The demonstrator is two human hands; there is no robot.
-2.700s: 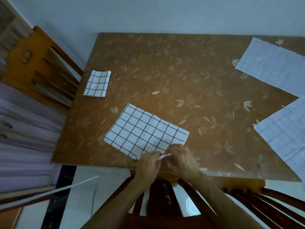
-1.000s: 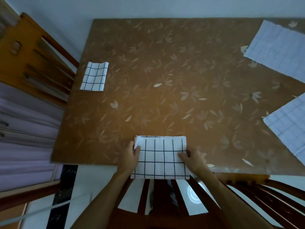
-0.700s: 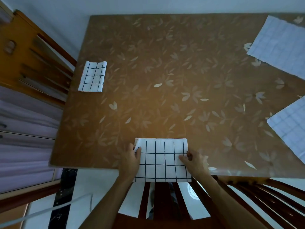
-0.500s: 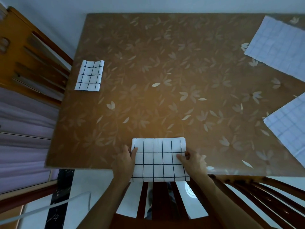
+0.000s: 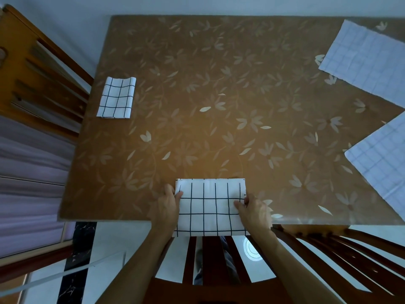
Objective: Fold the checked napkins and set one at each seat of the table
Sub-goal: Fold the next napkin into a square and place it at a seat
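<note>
Your folded napkin (image 5: 210,207) overhangs the table's (image 5: 219,95) near edge; another napkin (image 5: 116,98) lies far left.

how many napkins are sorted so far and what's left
Done: one folded napkin lies by the left chair. In hand: the left hand and right hand pinch the side edges of a second napkin, folded, overhanging the table. Left: two flat napkins on the right need folding and placing.

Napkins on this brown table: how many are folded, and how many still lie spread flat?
Small folded black-checked white cloth napkin, left seat: 1
Larger folded black-checked white cloth napkin, near edge: 1
Flat unfolded pale checked cloth napkins, right side: 2
Total: 4
</note>
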